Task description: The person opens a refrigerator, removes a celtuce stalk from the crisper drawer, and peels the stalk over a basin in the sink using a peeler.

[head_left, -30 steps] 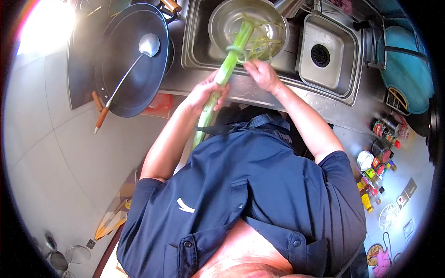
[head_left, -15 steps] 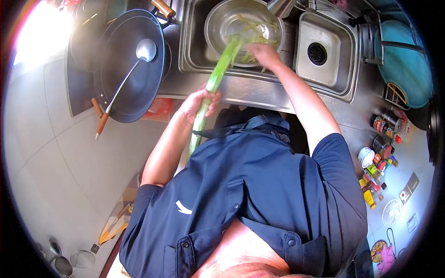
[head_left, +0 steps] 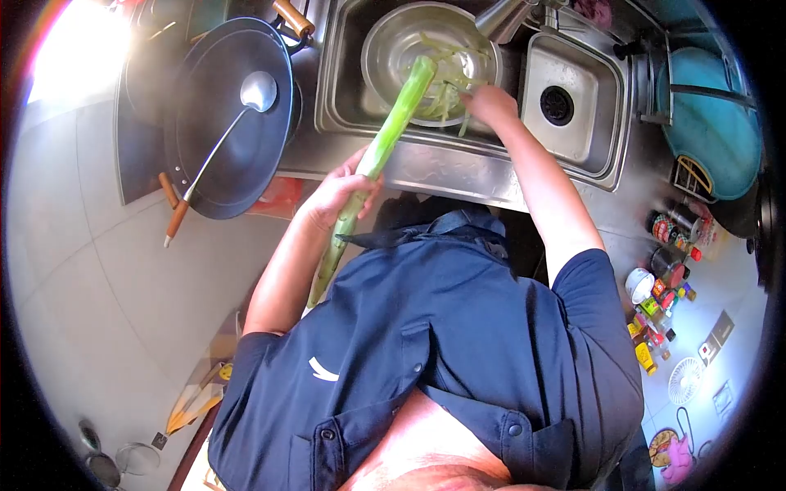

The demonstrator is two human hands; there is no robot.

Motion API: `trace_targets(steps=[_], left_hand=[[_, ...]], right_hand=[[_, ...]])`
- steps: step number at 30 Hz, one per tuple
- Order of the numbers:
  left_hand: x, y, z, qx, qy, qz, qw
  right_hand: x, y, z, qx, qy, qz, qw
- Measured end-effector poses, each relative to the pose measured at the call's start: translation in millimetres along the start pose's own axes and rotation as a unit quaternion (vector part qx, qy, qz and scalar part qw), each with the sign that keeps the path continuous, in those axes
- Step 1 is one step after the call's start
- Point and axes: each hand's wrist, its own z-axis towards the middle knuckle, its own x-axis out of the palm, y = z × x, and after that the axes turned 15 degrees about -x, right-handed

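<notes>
My left hand (head_left: 344, 195) is wrapped round the lower half of a long, pale green celtuce stem (head_left: 391, 135). The stem slants up and right, its upper end over a round metal bowl (head_left: 378, 34) in the sink, its lower end near my shirt. My right hand (head_left: 493, 106) is closed at the bowl's near right rim, apart from the stem. Whatever its fingers grip is too small and blurred to name. Thin green peelings (head_left: 442, 102) lie in the bowl and hang by its rim near my right fingers.
Left of the sink stands a dark wok (head_left: 221, 155) with a metal ladle (head_left: 259, 92) in it. A second sink basin (head_left: 565, 139) with a black drain is at right. A tap (head_left: 499, 18) reaches over the divider. Several bottles and jars (head_left: 655, 311) and a blue-green basin (head_left: 708, 123) stand further right.
My right hand has moved right, away from the stem. The stem's upper end has shifted slightly up and right, and my left hand a little left and down, still gripping it.
</notes>
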Motion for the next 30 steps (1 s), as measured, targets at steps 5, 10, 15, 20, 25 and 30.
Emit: trace_targets(steps=[5,10,15,20,25,30], left_hand=[[0.7,-1.7,0.1,-0.010,-0.104,0.056,0.993],[-1.3,-1.4,2.1,-0.009,-0.096,0.055,0.994],[2.3,-3.3,6.3,-0.020,-0.088,0.025,0.996],[4.8,-4.2,8.8,-0.015,-0.071,0.009,0.997],[1.1,-1.9,7.6,-0.020,-0.079,0.012,0.997],[1.9,1.0,3.7,-0.011,-0.119,0.005,0.993]], right_hand=[[8.1,-3.1,-14.0,-0.016,-0.108,0.013,0.994],[24.1,-2.7,-6.5,-0.080,-0.170,0.178,0.966],[22.6,41.7,-33.1,-0.140,-0.176,0.288,0.931],[29.0,44.4,-36.7,-0.183,-0.169,0.221,0.943],[4.5,37.3,-35.7,-0.069,-0.242,0.145,0.957],[-18.2,32.1,-41.8,-0.106,-0.230,-0.069,0.965]])
